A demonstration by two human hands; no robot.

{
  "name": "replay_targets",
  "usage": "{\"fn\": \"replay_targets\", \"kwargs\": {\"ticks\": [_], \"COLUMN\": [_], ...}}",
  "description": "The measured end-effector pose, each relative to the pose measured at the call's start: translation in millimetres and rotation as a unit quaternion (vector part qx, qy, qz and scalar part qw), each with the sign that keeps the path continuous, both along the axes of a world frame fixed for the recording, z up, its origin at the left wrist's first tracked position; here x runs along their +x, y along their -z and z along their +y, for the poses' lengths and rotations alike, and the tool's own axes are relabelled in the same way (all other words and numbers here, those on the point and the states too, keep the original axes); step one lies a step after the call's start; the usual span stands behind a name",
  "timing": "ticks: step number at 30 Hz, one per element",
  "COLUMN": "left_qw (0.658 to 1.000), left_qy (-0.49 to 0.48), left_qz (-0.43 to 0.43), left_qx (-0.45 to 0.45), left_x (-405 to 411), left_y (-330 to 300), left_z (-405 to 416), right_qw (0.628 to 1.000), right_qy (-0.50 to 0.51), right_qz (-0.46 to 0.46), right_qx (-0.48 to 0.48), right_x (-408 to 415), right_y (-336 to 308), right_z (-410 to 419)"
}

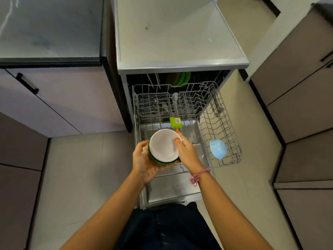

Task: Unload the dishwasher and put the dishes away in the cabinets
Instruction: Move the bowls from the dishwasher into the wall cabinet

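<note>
Head view first and only: I'm standing over the open dishwasher (180, 69) with the lower rack (221, 127) pulled out across the door, and I'm holding a small stack of bowls above it. My left hand (144, 159) is cupping the stack from underneath and along its left side, fingers curled round the green bowl (158, 160) at the bottom, so the weight is sitting in my palm. My right hand (185, 150) is pinching the rim of the white bowl (164, 144), thumb hooked inside and fingers down the outside, and I'm judging that grip is there to seat the white bowl squarely into the green one so the pair is travelling as one load. A pink thread band (198, 175) is hanging at my right wrist. Still waiting in the rack, well apart to the right, a light blue bowl (218, 148) is lying tipped on its side against the wires. Further back, green plates (182, 78) are standing on edge inside the machine, so the unloading is looking far from finished. Just beyond the white bowl a small green tag (175, 122) is clipped to the rack; it's carrying a pale round mark, but I'm reading no letters on it, and no brand or writing is showing anywhere else. A cabinet (54, 98) with a dark handle is sitting to my left.
</note>
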State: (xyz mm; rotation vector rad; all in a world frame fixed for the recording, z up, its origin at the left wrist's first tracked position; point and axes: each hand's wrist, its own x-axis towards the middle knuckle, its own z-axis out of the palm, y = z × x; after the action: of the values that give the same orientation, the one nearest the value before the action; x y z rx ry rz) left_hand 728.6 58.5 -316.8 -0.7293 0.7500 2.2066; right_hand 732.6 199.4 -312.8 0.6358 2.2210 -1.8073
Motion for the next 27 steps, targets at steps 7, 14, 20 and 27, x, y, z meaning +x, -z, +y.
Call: {"fn": "replay_targets", "kwargs": {"ticks": [7, 14, 20, 27], "left_qw": [0.975, 0.956, 0.943, 0.929], "left_qy": [0.088, 0.095, 0.077, 0.068], "left_qz": [-0.029, -0.075, -0.106, -0.120], "left_qx": [-0.200, -0.266, -0.307, -0.343], "left_x": [3, -6, -20, -49], "left_y": [11, 32, 56, 80], "left_z": [27, 62, 99, 142], "right_qw": [0.998, 0.993, 0.974, 0.886], "right_qy": [-0.032, -0.005, 0.025, -0.151], "right_qz": [-0.041, -0.115, -0.158, -0.240], "right_qx": [0.024, -0.030, 0.162, 0.366], "right_x": [16, 11, -21, -57], "right_y": [33, 82, 131, 180], "right_z": [19, 74, 168, 229]}}
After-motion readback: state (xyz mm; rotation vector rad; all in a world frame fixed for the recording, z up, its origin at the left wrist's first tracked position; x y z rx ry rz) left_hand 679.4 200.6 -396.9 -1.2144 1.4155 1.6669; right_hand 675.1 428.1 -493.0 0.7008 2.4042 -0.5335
